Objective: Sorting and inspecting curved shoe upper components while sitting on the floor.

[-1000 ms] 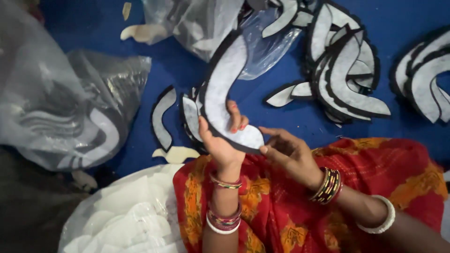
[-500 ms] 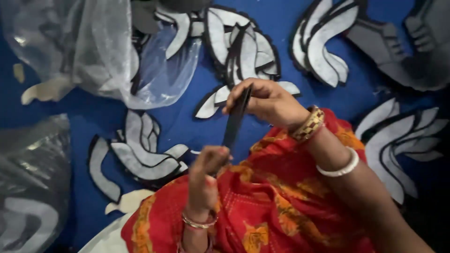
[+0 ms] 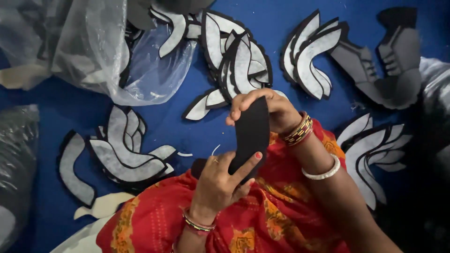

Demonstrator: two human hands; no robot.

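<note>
From the head camera, looking down: both hands hold one curved black piece. It looks like a soft, flat cut-out, black on the side we see. It is up in the air, just above the person's lap, which is covered in red and orange cloth.

The left hand is closed on the bottom end of the black piece. The thumb lies across the front and the other fingers are behind it. The right hand is closed on the top end, with its fingers curled over the edge. So the piece is pinched at both ends.

Under the hands is a blue surface; I cannot tell if it is a floor or a bench. Many more curved pieces lie on it, white with black edges. One pile is to the left. Another pile is just past the right hand. A third pile is farther right. Clear plastic bags lie at the top left.

I think the person is checking or turning this one piece. The next move would need a firm hold with one hand while the other lets go.
</note>
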